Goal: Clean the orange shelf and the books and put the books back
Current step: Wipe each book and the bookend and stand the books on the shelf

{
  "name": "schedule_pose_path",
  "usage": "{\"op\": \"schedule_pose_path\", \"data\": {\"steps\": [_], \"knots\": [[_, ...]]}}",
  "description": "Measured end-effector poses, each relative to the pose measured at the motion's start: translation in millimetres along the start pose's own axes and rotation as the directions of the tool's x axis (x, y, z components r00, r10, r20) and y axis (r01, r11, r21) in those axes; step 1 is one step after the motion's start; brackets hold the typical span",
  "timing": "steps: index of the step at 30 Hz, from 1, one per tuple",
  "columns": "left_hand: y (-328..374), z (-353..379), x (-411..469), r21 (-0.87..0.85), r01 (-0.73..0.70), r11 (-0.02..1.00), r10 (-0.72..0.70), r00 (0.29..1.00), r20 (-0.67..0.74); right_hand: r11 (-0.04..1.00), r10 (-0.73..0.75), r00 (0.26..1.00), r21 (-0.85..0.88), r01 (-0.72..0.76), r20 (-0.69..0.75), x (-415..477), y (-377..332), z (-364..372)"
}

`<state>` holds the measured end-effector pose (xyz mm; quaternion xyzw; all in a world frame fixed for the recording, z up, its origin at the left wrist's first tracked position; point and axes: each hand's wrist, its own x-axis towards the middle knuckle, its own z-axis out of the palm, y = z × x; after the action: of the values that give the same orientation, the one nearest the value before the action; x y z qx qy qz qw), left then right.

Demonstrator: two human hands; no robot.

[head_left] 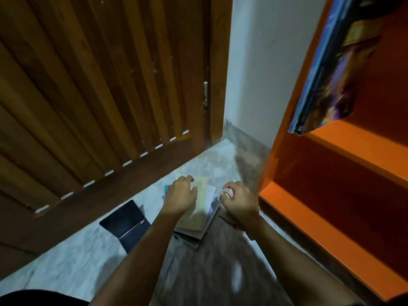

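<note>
Head view is showing the book-wiping step in hand: a stack of books (192,229) is lying on the marble floor (66,261), between the wooden door (99,96) and the orange shelf (331,217). The left hand (180,195) is resting palm-down on the pale top book (202,192) with its fingers bent. Blur is making it impossible to tell whether it is gripping or only pressing. The right hand (239,202) is clenching a crumpled whitish cloth (227,192) just beside the stack's right edge. A dark book (125,219) is lying apart to the left, and leaning books (331,74) are standing in an upper shelf compartment. By my judgement, the next move is calling for steadying the stack, sweeping the cloth across the top cover, then carrying that book over to the shelf.
</note>
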<state>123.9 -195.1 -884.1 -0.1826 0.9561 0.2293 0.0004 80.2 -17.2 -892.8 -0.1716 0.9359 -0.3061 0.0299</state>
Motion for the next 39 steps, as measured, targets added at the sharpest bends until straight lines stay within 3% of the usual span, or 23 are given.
{"op": "schedule_pose_path", "data": {"steps": [3,8,14,19,29,36,39], "knots": [[-36.1,32.0,7.4,-0.022,0.110,0.994,-0.108,0.992,0.061,0.999,0.042,0.981,-0.028,-0.038,0.190,9.8,16.3,53.5],[-82.5,78.6,25.1,0.028,0.241,0.970,-0.242,0.950,0.199,0.973,0.221,0.898,-0.026,-0.228,0.381,24.0,38.7,113.5],[-120.8,117.1,39.9,-0.001,0.375,0.927,-0.366,0.906,0.213,0.920,0.345,0.831,0.020,-0.392,0.436,39.7,54.9,157.4],[-132.1,134.2,54.3,-0.267,0.482,0.834,-0.409,0.867,0.287,0.868,0.363,0.811,0.149,-0.473,0.459,44.7,67.4,172.2],[-147.9,132.9,52.2,-0.560,0.506,0.656,-0.401,0.862,0.309,0.856,0.263,0.814,0.264,-0.445,0.518,37.9,69.1,183.5],[-137.1,128.2,52.6,-0.647,0.437,0.624,-0.415,0.888,0.198,0.873,0.211,0.819,0.275,-0.403,0.533,30.5,75.6,193.8],[-138.0,120.3,64.0,-0.657,0.373,0.656,-0.353,0.920,0.170,0.873,0.196,0.822,0.287,-0.394,0.534,31.8,77.1,191.5]]}}
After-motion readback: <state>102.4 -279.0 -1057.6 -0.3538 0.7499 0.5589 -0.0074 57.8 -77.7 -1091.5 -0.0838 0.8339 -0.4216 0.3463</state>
